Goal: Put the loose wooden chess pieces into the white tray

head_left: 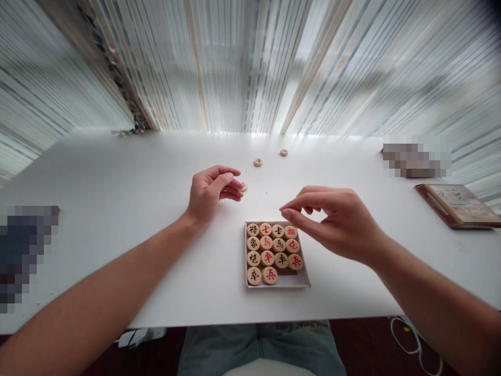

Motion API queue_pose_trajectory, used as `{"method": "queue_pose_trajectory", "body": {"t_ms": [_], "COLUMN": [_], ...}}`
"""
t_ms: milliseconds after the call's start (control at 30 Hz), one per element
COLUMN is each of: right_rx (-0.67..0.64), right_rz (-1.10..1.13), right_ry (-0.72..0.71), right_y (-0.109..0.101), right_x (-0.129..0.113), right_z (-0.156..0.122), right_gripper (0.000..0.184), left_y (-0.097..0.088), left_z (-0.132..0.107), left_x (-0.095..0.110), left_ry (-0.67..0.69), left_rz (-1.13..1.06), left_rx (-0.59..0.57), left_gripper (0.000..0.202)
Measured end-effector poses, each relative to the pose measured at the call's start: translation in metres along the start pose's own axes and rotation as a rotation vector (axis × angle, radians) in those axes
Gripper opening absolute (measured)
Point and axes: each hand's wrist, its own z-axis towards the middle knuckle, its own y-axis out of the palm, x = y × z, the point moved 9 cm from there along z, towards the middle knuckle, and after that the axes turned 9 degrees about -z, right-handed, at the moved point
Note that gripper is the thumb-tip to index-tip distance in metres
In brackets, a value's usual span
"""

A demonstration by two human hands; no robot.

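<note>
A small white tray point(301, 278) near the table's front edge holds several round wooden chess pieces point(267, 257) with red and black characters. My right hand point(332, 222) hovers just above the tray's top right corner, thumb and forefinger pinched together with nothing visible between them. My left hand point(209, 192) rests on the table to the left of the tray, fingers curled, its fingertips touching a loose piece point(243, 186). Two more loose pieces point(257, 162) point(284, 152) lie farther back on the white table point(117, 209).
A brown box lid point(457, 204) lies at the right edge of the table. Blurred-out objects sit at the far right point(417, 156) and at the left edge point(23, 256). Striped curtains hang behind the table. White cables point(410, 339) lie on the floor at the right.
</note>
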Motion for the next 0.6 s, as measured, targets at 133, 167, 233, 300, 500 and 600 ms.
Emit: {"method": "queue_pose_trajectory", "body": {"t_ms": [133, 167, 233, 300, 500, 600], "right_rx": [0.075, 0.102, 0.181, 0.268, 0.236, 0.218], "right_rz": [0.122, 0.163, 0.243, 0.321, 0.381, 0.327], "right_ry": [0.120, 0.155, 0.218, 0.266, 0.333, 0.351], "right_y": [-0.002, -0.002, -0.003, 0.000, 0.037, 0.046], "right_x": [0.029, 0.038, 0.054, 0.069, 0.103, 0.125], "right_z": [0.041, 0.050, 0.068, 0.081, 0.090, 0.083], "right_gripper": [0.018, 0.019, 0.020, 0.020, 0.026, 0.029], "left_y": [-0.005, -0.007, -0.011, -0.017, -0.046, -0.060], "left_z": [0.001, 0.001, 0.002, 0.003, 0.006, 0.011], "left_x": [0.004, 0.005, 0.006, 0.010, 0.036, 0.043], "left_ry": [0.029, 0.034, 0.048, 0.078, 0.264, 0.329], "left_rz": [-0.014, -0.016, -0.010, 0.012, 0.069, 0.072], "left_rx": [0.020, 0.026, 0.046, 0.087, 0.293, 0.358], "left_gripper": [0.021, 0.021, 0.021, 0.020, 0.016, 0.018]}}
